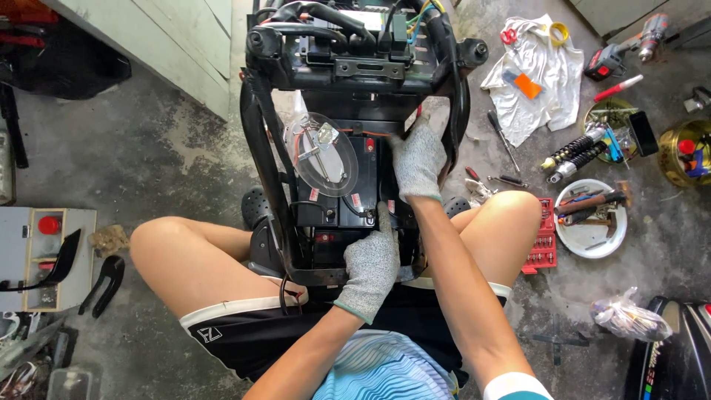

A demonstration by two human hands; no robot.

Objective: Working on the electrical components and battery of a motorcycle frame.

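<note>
A seated person's grey-gloved left hand (370,263) presses flat and open on a black box-shaped battery (344,189) inside a black metal scooter frame (259,126); just beyond it, the gloved right hand (418,159) curls over the battery's far edge beside a clear round plastic cover (324,152).

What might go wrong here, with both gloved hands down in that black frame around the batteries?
The left hand and right hand press on the black batteries inside the tight frame, so fingers might get pinched against the metal. Loose wires hang above and could snag. The clear round cover rests loosely on a battery and may slide off. Tools on the floor beside the knee could be knocked.
</note>
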